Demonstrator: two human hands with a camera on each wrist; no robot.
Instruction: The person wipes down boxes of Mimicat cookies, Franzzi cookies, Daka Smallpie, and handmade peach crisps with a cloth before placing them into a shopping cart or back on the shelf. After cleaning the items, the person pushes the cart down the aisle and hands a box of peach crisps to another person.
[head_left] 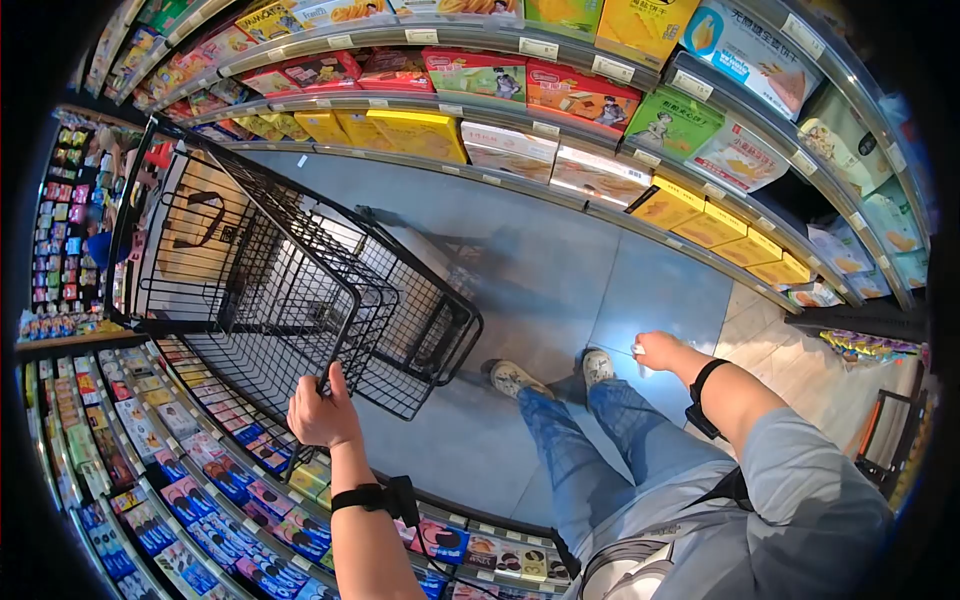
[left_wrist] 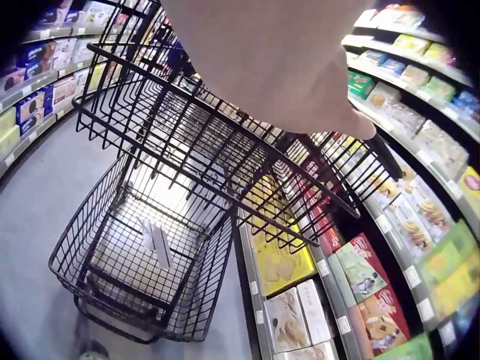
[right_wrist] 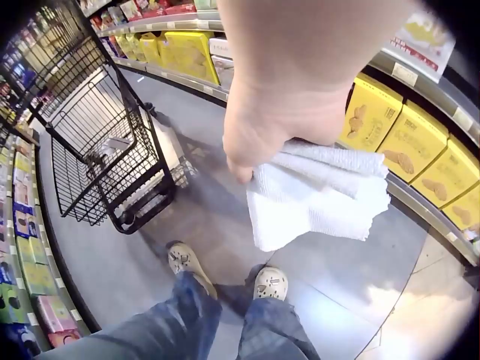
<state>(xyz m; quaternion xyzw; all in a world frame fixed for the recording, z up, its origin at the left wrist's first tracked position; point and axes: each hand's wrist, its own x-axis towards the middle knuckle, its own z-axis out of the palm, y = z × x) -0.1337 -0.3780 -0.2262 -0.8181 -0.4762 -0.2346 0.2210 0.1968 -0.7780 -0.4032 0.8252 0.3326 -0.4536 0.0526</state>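
My left hand grips the black handle of a wire shopping cart, thumb lying over it. The cart has an upper basket and a lower basket. A small pale item shows through the lower basket's wire. In my right hand is a folded white textured cloth, pinched at its upper edge and hanging out to the right. In the head view this hand is held out over the floor, to the right of the cart, with most of the cloth hidden behind it.
Shelves of boxed biscuits line the far side of the aisle, with yellow boxes on the bottom row. Another shelf of blue and pink packs runs along the near left. Grey floor tiles lie between, meeting wood-look flooring at right.
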